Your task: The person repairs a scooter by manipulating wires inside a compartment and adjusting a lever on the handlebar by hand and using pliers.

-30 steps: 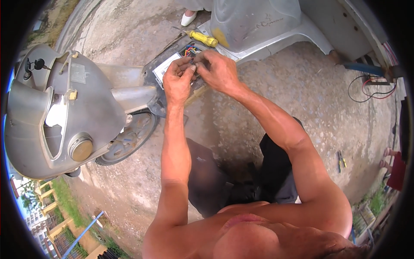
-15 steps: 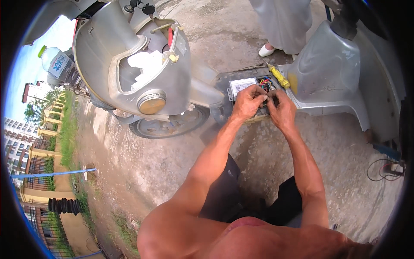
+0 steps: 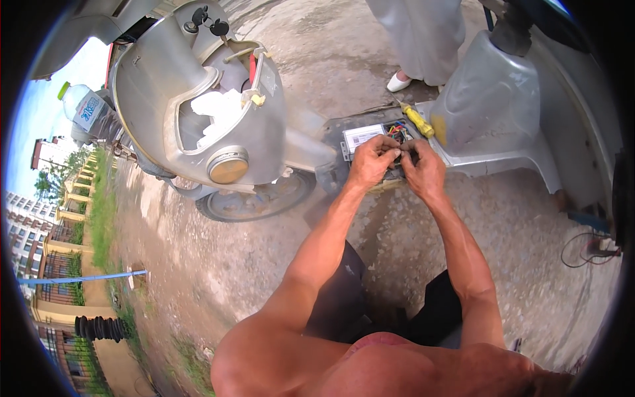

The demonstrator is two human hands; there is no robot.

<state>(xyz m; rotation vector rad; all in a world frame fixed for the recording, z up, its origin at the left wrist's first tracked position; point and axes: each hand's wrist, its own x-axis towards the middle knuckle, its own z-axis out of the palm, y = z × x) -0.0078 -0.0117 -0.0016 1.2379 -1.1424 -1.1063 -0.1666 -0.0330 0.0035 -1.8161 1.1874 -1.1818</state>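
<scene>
My left hand (image 3: pixel 372 161) and my right hand (image 3: pixel 423 167) meet fingertip to fingertip over an open compartment in the scooter's footboard (image 3: pixel 335 132). Both are closed in a pinch. Whatever lies between the fingers is too small and too covered to make out. Just beyond them a bundle of coloured wires (image 3: pixel 399 130) comes out beside a silver controller box (image 3: pixel 362 135) with a white label. A screwdriver (image 3: pixel 418 122) with a yellow handle rests on the footboard's far edge, past my right hand.
The scooter's grey front body (image 3: pixel 264 132), holding white paper or cloth (image 3: pixel 218 112), stands at left with keys (image 3: pixel 218 26) above. Its seat base (image 3: pixel 493 99) rises at right. Another person in pale trousers (image 3: pixel 423 40) stands beyond. A plastic bottle (image 3: pixel 86 109) is at far left.
The view has shifted slightly, so the scooter and hands sit a little further left in the picture. My hands keep their pinch above the compartment.
</scene>
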